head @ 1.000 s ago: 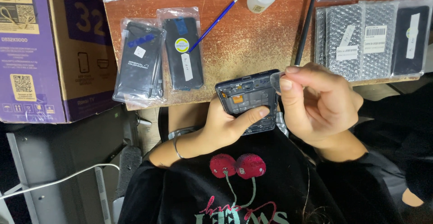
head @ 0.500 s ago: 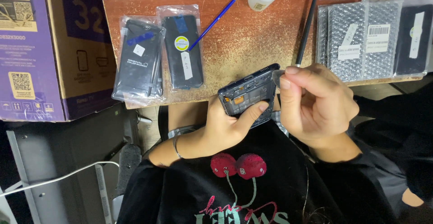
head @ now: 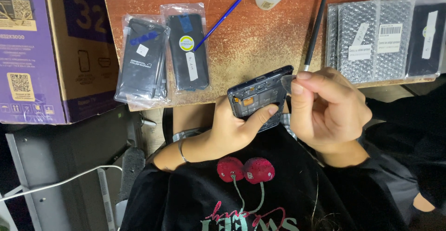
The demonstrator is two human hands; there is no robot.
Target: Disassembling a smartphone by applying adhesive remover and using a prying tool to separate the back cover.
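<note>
Two bagged screens [head: 162,56] lie on the desk [head: 251,49], box [head: 46,49] left, bubble-wrapped packs [head: 381,40] right

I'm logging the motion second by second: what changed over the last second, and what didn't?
Very little changed. The left hand tilted the opened phone slightly, its right end a bit higher. The right hand keeps a small grey pick pinched at the phone's right edge. Nothing was taken or let go. The bagged phone parts and blue brush lie unmoved on the table.
</note>
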